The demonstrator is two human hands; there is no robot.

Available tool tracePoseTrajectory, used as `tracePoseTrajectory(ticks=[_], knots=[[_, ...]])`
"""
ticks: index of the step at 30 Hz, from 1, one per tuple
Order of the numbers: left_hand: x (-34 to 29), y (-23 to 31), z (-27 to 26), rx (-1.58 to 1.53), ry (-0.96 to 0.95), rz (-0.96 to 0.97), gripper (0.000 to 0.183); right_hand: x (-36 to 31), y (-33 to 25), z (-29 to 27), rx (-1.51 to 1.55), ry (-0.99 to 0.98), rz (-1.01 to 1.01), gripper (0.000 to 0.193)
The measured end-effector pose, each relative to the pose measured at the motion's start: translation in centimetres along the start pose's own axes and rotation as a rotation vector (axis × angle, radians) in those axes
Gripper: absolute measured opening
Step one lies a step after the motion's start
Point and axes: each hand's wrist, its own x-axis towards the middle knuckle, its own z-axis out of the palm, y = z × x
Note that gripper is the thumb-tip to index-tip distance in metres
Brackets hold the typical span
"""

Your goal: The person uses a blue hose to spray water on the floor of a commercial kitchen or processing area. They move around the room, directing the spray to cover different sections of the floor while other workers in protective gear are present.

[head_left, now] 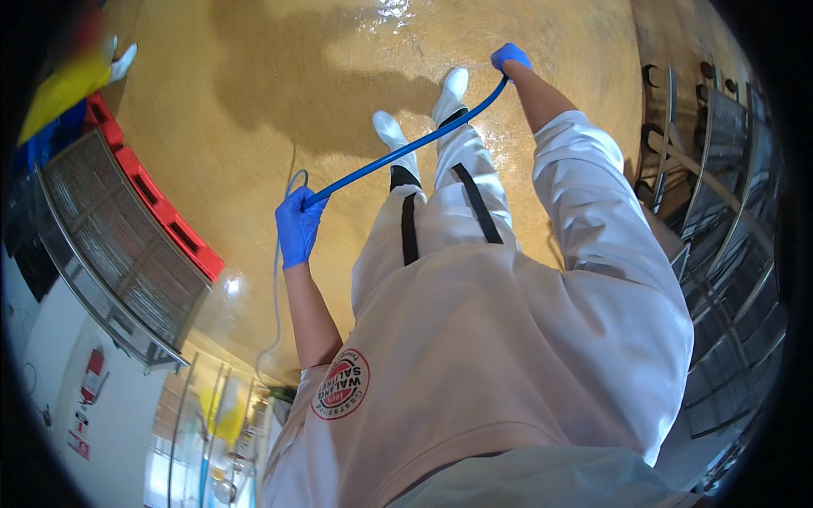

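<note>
Viewed from above, a person in a white garment stretches a blue hose across the upper middle of the view, from between 9 and 10 o'clock up to 1 o'clock. The blue-gloved left hand, between 9 and 10 o'clock, has its fingers curled around the hose's lower end; the right hand, at 1 o'clock, is likewise gloved and wrapped around the upper end, its fingertips partly hidden. A thin pale line runs beside the left forearm toward 7 o'clock; whether it joins the hose cannot be told. Printed matter: at 7 o'clock the garment bears a round emblem in red and black, with lettering following its ring and crossing its centre. At 8 o'clock a red fire extinguisher hangs on a white wall, and below it a red-and-white sign carries marks too small to read. White boots stand at 12 o'clock on a wet, yellowish floor. Metal racks occupy 2 to 4 o'clock; red plastic pieces edge a mesh-panelled frame near 9 o'clock.
</note>
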Motion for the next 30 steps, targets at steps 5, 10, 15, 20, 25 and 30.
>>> tracePoseTrajectory(ticks=[5,10,15,20,25,30], knots=[[-0.2,0.7,2.9,-0.029,-0.047,-0.088,0.028,3.0,1.0,0.1,-0.186,-0.003,-0.043,0.027],[-0.1,-0.5,4.6,-0.165,-0.077,-0.164,0.023,4.5,0.5,1.7,-0.217,-0.146,0.014,0.024],[-0.6,-1.7,5.1,-0.11,-0.002,-0.08,0.018,5.2,-0.2,2.7,-0.268,-0.216,0.027,0.027],[-0.8,-2.3,4.8,-0.136,0.052,-0.133,0.02,6.5,-1.6,6.0,-0.439,-0.398,-0.175,0.022],[-1.2,-3.1,4.0,-0.053,0.101,-0.159,0.024,3.4,-4.4,9.2,-0.507,-0.368,-0.293,0.018],[-1.7,-4.4,3.3,0.035,0.122,-0.142,0.025,-0.3,-5.7,8.8,-0.43,-0.438,-0.256,0.026]])
